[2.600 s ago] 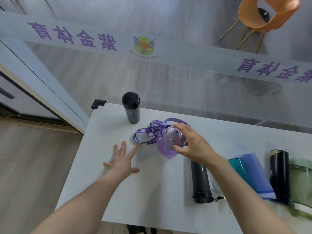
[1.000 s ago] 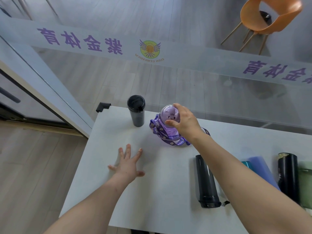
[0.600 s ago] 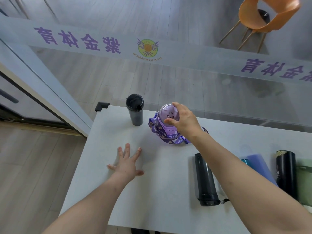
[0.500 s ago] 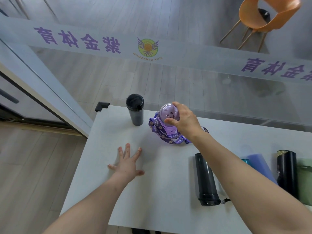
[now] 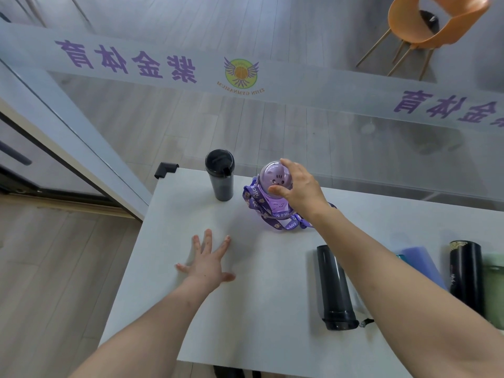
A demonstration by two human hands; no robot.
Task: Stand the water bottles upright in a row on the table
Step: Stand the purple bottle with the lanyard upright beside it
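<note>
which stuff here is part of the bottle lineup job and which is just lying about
Job: black lidded tumbler, upright; purple translucent strapped bottle, upright; black cylindrical bottle, lying; lilac translucent bottle, lying; black gold-printed bottle, lying; pale green bottle, lying; white table.
Lying about: orange chair; black corner guard; glass wall with purple lettering.

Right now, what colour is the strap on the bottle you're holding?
Strap: purple, white lettering; head view.

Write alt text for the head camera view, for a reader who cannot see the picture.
The right hand grips the lid of an upright purple bottle with a strap, beside an upright black tumbler on a white table. The left hand rests flat on the table; a black bottle and other bottles lie on their sides at right.
</note>
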